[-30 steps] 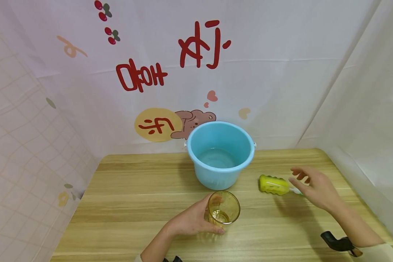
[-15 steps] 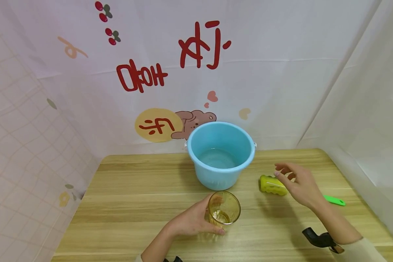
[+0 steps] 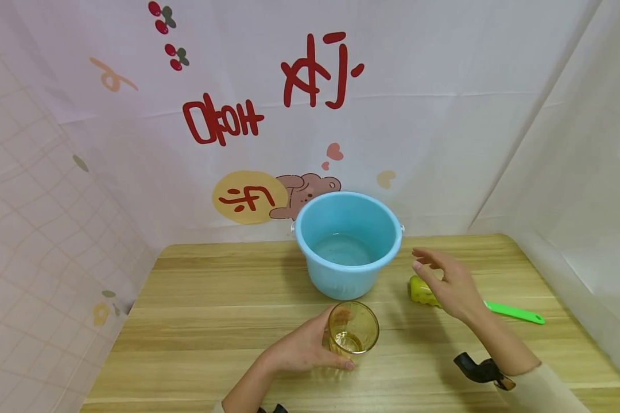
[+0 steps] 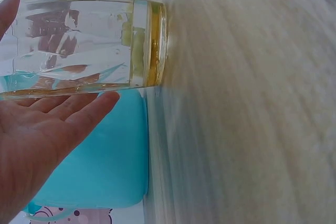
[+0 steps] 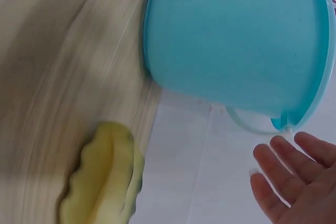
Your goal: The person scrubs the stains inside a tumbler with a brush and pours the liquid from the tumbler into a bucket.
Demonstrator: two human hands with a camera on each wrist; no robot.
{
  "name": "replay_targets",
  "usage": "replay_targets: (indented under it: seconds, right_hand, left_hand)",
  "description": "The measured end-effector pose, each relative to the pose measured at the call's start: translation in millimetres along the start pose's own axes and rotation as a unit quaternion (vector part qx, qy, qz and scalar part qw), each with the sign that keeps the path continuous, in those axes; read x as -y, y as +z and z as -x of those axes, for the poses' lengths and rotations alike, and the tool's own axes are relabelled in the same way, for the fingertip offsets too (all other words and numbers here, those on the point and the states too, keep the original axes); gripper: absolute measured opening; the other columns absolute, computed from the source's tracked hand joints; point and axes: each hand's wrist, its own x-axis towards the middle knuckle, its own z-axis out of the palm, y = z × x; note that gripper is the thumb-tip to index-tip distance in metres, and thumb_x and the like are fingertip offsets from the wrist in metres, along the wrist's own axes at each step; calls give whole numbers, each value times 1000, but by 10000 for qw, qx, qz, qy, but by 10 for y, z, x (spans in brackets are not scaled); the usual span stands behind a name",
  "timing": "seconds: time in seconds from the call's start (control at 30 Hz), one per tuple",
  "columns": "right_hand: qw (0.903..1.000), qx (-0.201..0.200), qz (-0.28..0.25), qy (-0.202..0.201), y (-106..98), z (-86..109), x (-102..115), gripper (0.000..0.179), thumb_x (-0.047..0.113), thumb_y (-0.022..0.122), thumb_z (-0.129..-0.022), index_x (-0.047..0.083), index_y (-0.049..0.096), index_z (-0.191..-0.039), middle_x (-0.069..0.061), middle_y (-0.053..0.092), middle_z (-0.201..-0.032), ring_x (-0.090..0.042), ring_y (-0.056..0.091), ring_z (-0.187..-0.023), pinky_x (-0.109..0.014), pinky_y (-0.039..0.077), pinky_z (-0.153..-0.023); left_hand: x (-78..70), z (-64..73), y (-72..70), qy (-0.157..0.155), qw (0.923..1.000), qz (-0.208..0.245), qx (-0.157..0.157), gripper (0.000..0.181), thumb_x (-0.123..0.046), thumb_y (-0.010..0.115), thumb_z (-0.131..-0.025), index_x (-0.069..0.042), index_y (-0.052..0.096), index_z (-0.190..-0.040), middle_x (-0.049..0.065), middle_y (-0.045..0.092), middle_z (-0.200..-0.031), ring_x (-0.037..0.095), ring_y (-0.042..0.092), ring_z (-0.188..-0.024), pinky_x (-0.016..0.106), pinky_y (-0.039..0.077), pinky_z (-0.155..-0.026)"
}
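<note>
My left hand (image 3: 302,347) grips an amber drinking glass (image 3: 359,338) near the middle of the table, thumb on the near side and fingers on the far side. In the left wrist view the glass (image 4: 89,40) stands on the tabletop with a little liquid in its bottom. My right hand (image 3: 454,289) is held in the air over a yellow sponge bottle brush (image 3: 421,292) with a green handle, holding nothing. Its fingers are loosely bent. The right wrist view shows the sponge head (image 5: 102,177) lying apart from that hand (image 5: 304,182).
A light blue bucket (image 3: 341,281) with some water in it stands behind the glass, near the back edge. Wood-grain tabletop (image 3: 212,298) extends to the left. White printed cloth (image 3: 444,143) hangs behind and at both sides.
My right hand has moved left, from above the brush's handle to above its sponge head, uncovering the green handle. The left hand and the glass have stayed in place.
</note>
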Motion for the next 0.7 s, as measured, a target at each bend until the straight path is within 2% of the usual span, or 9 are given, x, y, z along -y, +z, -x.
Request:
replay_targets:
  seconds: [0.13,0.27,0.5,0.7]
  right_hand:
    - [9998,104,-70,120,75,-63,51,44,32,57,-109,4,61,-144,-18,70,-131,-42,65,-116,-66,52,-87]
    - [9994,155,-222,206,149,-133,115,47,36,55,-110,5,61,-145,-18,68,-134,-43,65,-117,-68,51,-90]
    - [9984,129,-426,358,236,-209,178,51,40,51,-111,4,61,-145,-20,66,-136,-47,66,-115,-69,52,-91]
    - [9968,56,-562,559,267,-247,208,55,44,51,-111,1,62,-143,-22,68,-132,-46,66,-118,-67,52,-94]
  left_hand:
    - [7,-1,-1,20,10000,-13,3,87,-25,91,-85,-22,41,-155,-1,49,-153,15,44,-142,39,35,-119]
    - [8,-3,-4,57,10000,-32,5,88,-25,92,-84,-22,41,-156,0,49,-153,16,44,-142,39,35,-119]
    - [12,-10,-1,155,9999,-23,1,88,-26,92,-84,-26,40,-155,1,50,-152,16,45,-141,37,35,-119]
    - [15,-16,0,140,9999,14,-3,89,-24,92,-83,-27,40,-155,0,50,-152,16,45,-141,37,35,-119]
